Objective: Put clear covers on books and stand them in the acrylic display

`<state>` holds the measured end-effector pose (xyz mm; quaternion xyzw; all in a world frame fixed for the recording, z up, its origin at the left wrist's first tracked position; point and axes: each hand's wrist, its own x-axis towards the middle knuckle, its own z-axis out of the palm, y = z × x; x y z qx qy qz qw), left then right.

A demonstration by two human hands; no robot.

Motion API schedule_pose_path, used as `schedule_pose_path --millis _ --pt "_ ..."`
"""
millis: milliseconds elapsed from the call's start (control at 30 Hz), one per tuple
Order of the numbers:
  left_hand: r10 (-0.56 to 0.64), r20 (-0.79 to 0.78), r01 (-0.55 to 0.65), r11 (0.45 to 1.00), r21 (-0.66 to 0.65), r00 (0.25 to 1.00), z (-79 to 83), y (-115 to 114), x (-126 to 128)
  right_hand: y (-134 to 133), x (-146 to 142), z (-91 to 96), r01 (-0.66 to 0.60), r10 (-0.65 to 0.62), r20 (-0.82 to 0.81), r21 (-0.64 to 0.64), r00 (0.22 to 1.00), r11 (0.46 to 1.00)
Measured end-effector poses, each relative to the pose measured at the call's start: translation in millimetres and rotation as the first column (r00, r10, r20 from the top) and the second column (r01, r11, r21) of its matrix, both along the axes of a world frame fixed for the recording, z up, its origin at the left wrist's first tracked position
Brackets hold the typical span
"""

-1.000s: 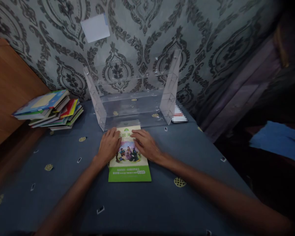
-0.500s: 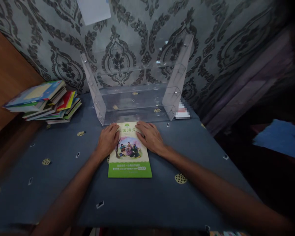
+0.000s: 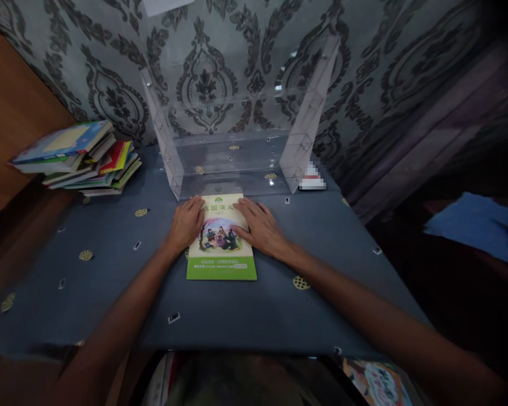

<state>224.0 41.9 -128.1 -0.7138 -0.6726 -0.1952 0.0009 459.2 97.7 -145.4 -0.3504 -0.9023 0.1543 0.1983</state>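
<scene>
Left hand (image 3: 185, 226), right hand (image 3: 263, 230) — fingers (image 3: 254, 213) outstretched, merely resting on book (image 3: 220, 248) — blue tablecloth (image 3: 237, 316), patterned wallpaper (image 3: 114, 93) behind.

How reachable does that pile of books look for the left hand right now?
Probably yes: between the left hand and the pile of books I see only tablecloth, and the clear stand sits farther back. It would first have to leave the green-and-cream book.
</scene>
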Motion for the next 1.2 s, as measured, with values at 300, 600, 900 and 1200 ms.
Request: schedule_pose_path --millis 300,600,900,1200 --pt "0.008 0.015 -0.008 1.0 -0.007 1.0 -1.9 1.2 -0.4 -35.9 24.5 -0.1 -0.161 0.161 0.028 -0.015 0.987 0.987" --pt "0.134 -0.037 -0.134 0.991 -0.014 0.99 3.4 -6.0 6.4 -39.0 28.9 2.9 -0.214 0.218 0.055 -0.069 0.974 0.974" --pt "0.119 0.295 -0.131 0.991 0.022 0.948 3.8 -7.9 2.0 -40.6 29.4 8.9 -0.23 0.238 0.062 -0.108 0.969 0.967" --pt "0.267 0.96 -0.201 0.948 -0.245 0.088 -6.2 -2.0 5.9 -38.0 31.1 11.1 -0.257 0.27 0.031 -0.22 0.962 0.941"
